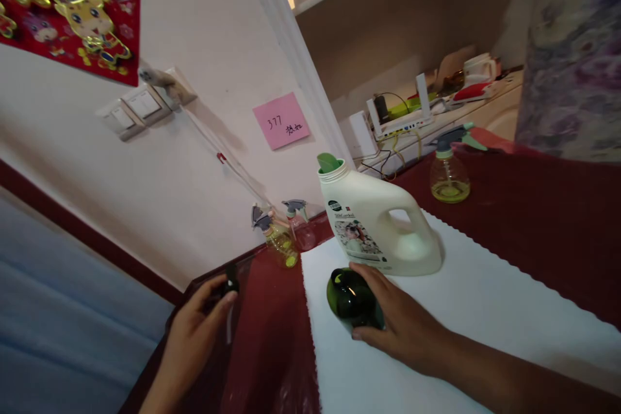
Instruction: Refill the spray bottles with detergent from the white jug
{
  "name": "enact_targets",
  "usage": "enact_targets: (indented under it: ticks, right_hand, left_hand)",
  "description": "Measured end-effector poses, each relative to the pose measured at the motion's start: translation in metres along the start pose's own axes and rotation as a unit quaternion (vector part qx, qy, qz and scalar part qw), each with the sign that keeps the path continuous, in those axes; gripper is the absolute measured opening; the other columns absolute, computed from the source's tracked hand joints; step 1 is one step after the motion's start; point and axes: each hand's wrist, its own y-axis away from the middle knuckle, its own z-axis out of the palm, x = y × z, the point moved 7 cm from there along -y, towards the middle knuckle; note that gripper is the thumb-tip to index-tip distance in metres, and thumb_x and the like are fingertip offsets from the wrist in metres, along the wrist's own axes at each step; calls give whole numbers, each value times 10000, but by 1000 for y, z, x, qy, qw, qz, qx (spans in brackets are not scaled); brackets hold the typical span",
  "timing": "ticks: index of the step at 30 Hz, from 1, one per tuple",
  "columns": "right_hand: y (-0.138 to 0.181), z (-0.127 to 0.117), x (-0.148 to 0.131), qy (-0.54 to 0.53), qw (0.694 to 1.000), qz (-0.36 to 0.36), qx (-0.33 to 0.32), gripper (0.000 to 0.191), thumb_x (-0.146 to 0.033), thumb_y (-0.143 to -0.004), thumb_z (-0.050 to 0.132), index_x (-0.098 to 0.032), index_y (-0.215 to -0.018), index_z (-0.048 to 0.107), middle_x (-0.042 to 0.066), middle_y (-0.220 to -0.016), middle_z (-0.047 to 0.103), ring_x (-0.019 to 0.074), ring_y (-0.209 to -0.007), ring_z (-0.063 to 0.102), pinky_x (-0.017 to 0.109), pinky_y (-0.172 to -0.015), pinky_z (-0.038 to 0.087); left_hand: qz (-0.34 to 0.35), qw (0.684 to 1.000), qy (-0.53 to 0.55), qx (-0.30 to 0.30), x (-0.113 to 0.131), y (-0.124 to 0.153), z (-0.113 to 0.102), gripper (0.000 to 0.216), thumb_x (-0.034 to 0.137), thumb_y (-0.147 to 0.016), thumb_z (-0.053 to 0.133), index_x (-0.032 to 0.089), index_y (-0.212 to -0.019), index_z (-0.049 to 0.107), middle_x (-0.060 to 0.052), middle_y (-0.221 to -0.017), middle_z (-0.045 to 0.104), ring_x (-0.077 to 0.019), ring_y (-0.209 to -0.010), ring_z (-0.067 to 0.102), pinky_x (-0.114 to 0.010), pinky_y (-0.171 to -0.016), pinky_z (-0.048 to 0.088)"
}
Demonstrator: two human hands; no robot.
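Observation:
My right hand [388,317] is wrapped around a dark green bottle [350,297] that stands on a white sheet, its open mouth facing up toward me. Off to the left, above the dark red tabletop, my left hand [198,320] pinches a small dark piece [232,279] that looks like a pump head; a thin pale strip, perhaps its tube, shows beneath it. Just behind the green bottle is a large cream jug [383,226] with a handle, upright, with a green spout [328,163] in its uncapped neck.
Two spray bottles [281,242] [301,229] stand against the wall, and another spray bottle [450,181] with yellowish liquid is at the back right. The white sheet [466,330] covers part of the red table [272,336]. Behind are a white router [402,126] and cables.

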Motion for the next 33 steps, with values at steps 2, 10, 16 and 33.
enact_targets:
  ticks: [2,10,16,33]
  right_hand:
    - [-1,0,1,0,1000,2,-1,910,-311,-750,748,-267,-1535,289,155,-1571,404,376,-1432,392,629,-1148,348]
    - [-2,-1,-1,8,1000,17,-14,934,-288,-715,748,-212,-1532,301,161,-1581,391,354,-1442,384,588,-1178,335]
    - [-6,-2,-1,3,1000,12,3,956,-250,-664,782,-222,-1511,340,150,-1568,417,355,-1425,411,578,-1175,348]
    - [-7,-1,-1,11,1000,26,-13,969,-241,-660,779,-181,-1518,333,140,-1568,418,306,-1425,411,493,-1188,361]
  left_hand:
    - [-11,984,163,76,37,5,0,406,422,-818,723,263,-1190,684,-57,-1118,747,-242,-997,703,-314,-821,576]
    - [56,922,378,57,135,11,75,310,412,-747,826,270,-1003,724,-6,-1081,749,-216,-1161,658,-302,-986,552]
    - [54,917,392,42,140,7,111,359,420,-733,830,243,-1022,712,-24,-1065,763,-194,-1022,709,-292,-920,569]
    - [-26,949,299,-95,65,46,176,352,418,-762,797,205,-1020,686,-61,-990,749,-227,-937,695,-309,-824,558]
